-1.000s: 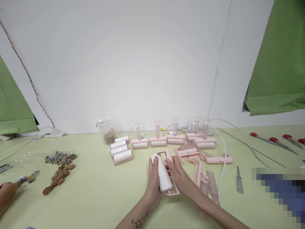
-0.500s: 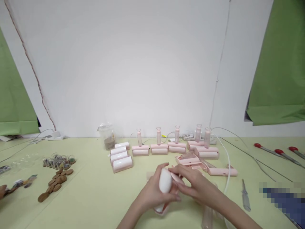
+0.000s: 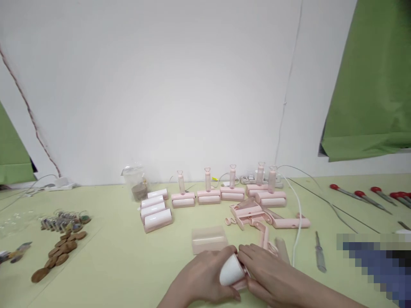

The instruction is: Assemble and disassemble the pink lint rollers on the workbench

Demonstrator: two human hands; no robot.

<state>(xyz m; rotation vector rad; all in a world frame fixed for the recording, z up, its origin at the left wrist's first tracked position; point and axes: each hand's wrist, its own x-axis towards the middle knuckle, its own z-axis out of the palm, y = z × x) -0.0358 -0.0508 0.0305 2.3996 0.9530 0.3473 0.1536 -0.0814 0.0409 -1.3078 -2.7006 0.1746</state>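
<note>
Low in front of me, my left hand [image 3: 204, 273] is wrapped around a lint roller [image 3: 231, 270], its white roll showing between thumb and fingers. My right hand [image 3: 268, 271] grips the pink end of the same roller, fingers bent over it and hiding most of that part. Just beyond my left hand lies a translucent pink cover [image 3: 209, 238]. Loose pink roller parts [image 3: 250, 214] lie in a pile past my right hand, and a clear handle [image 3: 282, 251] sits beside that hand.
Several assembled lint rollers [image 3: 208, 196] stand along the wall, with white rolls [image 3: 158, 220] to their left. A white cable [image 3: 300, 205] crosses the right side near a screwdriver [image 3: 320, 254]. Cork discs [image 3: 62, 252] and small glass jars [image 3: 64, 221] are far left.
Both hands have come lower and nearer with the lint roller, which is now tilted differently. My right hand has moved from a fingertip hold to pressing over the roller's end. The view has shifted right.
</note>
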